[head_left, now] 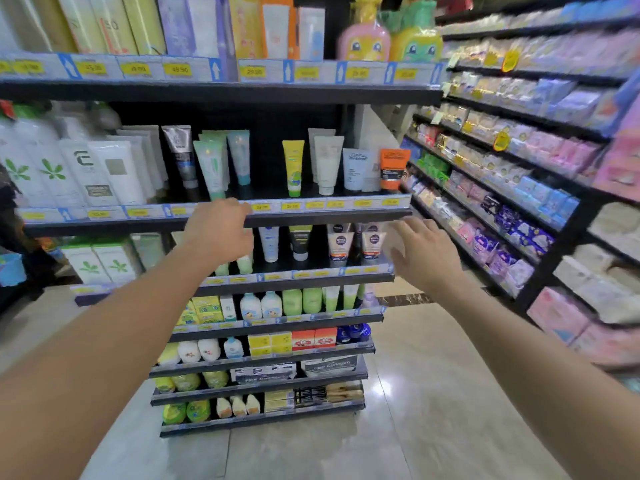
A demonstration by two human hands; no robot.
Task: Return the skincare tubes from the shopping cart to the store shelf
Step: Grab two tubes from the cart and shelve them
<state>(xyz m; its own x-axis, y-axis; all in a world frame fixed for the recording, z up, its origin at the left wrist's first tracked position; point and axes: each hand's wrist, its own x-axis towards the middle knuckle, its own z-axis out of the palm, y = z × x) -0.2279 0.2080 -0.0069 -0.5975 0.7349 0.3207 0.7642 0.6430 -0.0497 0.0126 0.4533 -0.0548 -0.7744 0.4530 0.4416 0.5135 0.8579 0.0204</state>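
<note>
Both arms are stretched out toward the store shelf [311, 216], a black multi-tier unit with yellow price tags along each edge. Left hand [218, 230] sits at the front edge of the tube tier, fingers bent down over the price rail; looks like it holds nothing, though its fingertips are partly hidden behind the hand. Right hand [424, 252] is in the air just off the shelf's right end, fingers spread and relaxed, nothing in it. Skincare tubes stand cap-down on the tier above the left hand: a grey one [180, 154], green tubes [211, 168], a yellow tube [293, 168], white tubes [327, 164], a pale blue tube [355, 169] and an orange-and-black tube [394, 168] at the right end. The next tier down has more tubes [341, 245], part of them hidden behind the left hand. Lower tiers carry bottles and boxes. Shopping cart not visible in this view. A second shelving run [519, 188] of soft packets goes off to the right, blurred. Glossy tiled floor [398, 393] below.
</note>
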